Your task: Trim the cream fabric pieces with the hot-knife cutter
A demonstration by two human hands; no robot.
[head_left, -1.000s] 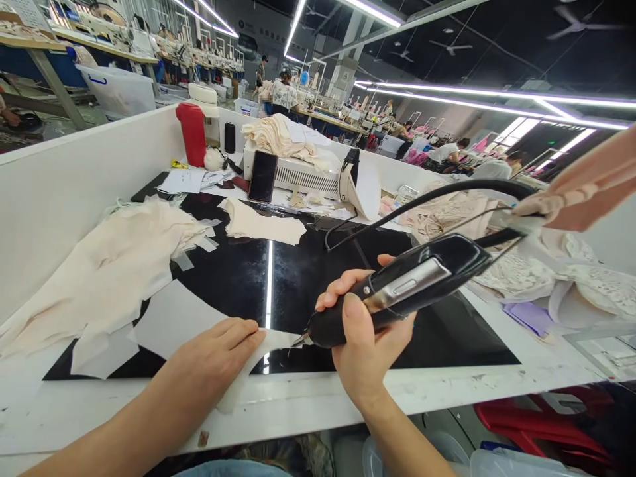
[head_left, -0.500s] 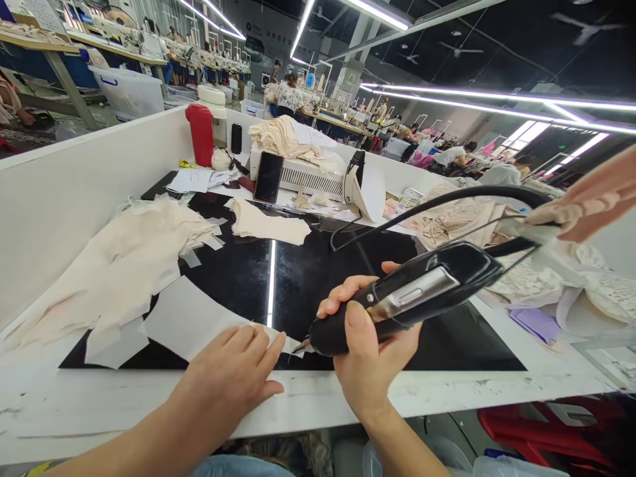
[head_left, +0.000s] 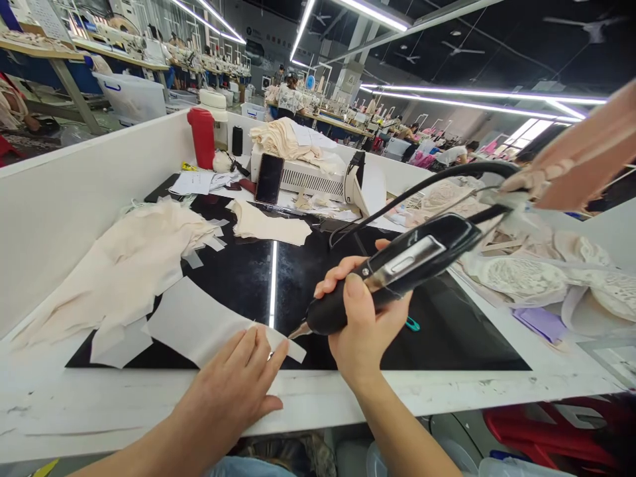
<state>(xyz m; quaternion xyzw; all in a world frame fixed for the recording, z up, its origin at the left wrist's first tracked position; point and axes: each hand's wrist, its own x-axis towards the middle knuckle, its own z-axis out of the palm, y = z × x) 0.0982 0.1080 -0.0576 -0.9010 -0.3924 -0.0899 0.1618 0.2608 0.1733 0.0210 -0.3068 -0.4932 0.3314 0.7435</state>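
Note:
My right hand (head_left: 365,321) is wrapped round a black corded handheld tool (head_left: 397,268) with a silver slide on its side. Its narrow metal tip (head_left: 299,330) points left and meets, or nearly meets, the upper edge of a curved white fabric piece (head_left: 199,318). My left hand (head_left: 243,368) lies on that piece, fingertips pressing it down close to the tip, thumb apart. Something small and shiny shows between those fingers, too small to name. Under the fabric is a glossy black board (head_left: 238,271). A cord and a strip of pinkish cloth (head_left: 556,165) hang at the tool's rear end.
Cream fabric (head_left: 124,258) is heaped at left, with a small cream stack (head_left: 271,228) behind. A phone (head_left: 269,177) leans on a white vented box (head_left: 308,180). A red bottle (head_left: 201,138) stands nearby. Lace cups (head_left: 517,275) and purple pieces (head_left: 539,323) lie right.
The tool and my right hand have shifted slightly left and up, the tip rising from the strip's end to its upper edge. A small teal item now shows behind my right hand.

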